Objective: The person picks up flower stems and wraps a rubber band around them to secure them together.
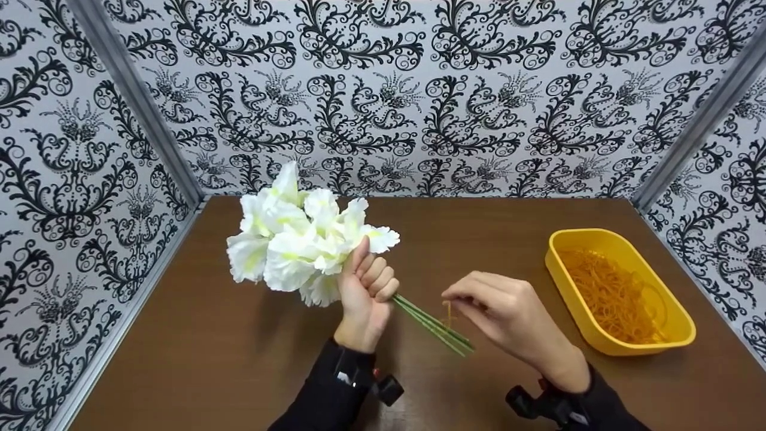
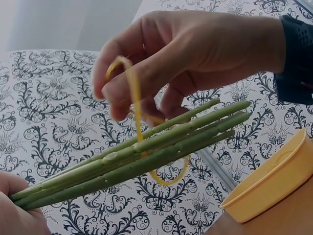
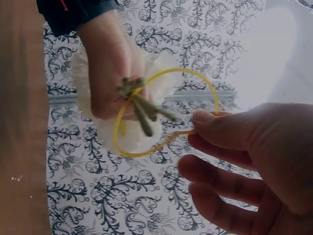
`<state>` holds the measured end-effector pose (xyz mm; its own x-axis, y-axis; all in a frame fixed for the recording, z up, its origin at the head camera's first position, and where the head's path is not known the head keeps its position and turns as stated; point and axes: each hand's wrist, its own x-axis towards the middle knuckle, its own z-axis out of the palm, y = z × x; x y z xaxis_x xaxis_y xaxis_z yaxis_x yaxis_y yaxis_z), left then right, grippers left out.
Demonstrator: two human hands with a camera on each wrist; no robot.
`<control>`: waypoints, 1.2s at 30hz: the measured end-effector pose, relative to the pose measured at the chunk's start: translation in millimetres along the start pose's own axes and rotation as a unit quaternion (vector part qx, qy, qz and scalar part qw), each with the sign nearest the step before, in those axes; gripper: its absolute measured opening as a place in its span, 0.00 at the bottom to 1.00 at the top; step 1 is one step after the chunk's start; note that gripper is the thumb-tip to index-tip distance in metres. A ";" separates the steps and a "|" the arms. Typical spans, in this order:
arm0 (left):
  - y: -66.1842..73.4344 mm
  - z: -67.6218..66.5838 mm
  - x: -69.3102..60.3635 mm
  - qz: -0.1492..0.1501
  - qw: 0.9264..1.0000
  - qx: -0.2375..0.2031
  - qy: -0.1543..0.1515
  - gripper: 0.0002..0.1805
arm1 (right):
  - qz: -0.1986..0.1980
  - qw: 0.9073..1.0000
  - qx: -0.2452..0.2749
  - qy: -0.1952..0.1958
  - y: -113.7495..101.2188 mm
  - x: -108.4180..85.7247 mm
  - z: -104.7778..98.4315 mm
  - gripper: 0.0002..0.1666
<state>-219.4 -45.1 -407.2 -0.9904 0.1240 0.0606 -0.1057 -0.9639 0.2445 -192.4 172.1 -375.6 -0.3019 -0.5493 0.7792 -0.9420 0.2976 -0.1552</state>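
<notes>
My left hand [image 1: 366, 293] grips a bunch of white artificial flowers [image 1: 293, 239] just below the blooms, its thumb pointing up along them. The green stems [image 1: 428, 320] slant down to the right out of the fist, and their cut ends [image 2: 239, 110] fan slightly apart. Beside those ends, my right hand [image 1: 508, 311] pinches a yellow rubber band [image 3: 181, 70] between thumb and forefinger. The band hangs as a loose loop around some of the stems; whether it encloses all of them I cannot tell. The other right-hand fingers [image 3: 220, 183] are bent and hold nothing.
On the right of the brown table [image 1: 239, 371] stands a yellow plastic tub [image 1: 559, 287] with many rubber bands [image 1: 610, 299] in it. Patterned black-and-white panels [image 1: 383, 102] enclose the table at the back and both sides.
</notes>
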 end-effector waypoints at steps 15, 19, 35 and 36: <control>-14.3 21.3 -25.6 -0.068 0.994 0.016 -0.083 0.29 | 0.097 0.994 0.028 0.032 28.0 -8.4 14.0 0.12; -13.9 23.2 -28.4 -0.078 0.992 -0.002 -0.099 0.28 | 0.064 0.998 0.012 0.005 27.1 -10.4 28.5 0.10; 16.2 22.0 -20.7 0.017 0.992 -0.093 -0.079 0.28 | -0.039 0.997 -0.028 -0.052 -7.6 -27.4 95.4 0.07; 19.5 21.6 -19.7 0.029 0.992 -0.093 -0.079 0.28 | -0.049 0.996 -0.047 -0.057 -11.0 -28.2 95.1 0.07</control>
<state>-200.1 -61.3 -382.7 -0.9706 0.0886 0.2236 -0.0783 -0.9954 0.0543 -187.5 110.1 -453.6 -0.2294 -0.6633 0.7123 -0.9514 0.3072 -0.0204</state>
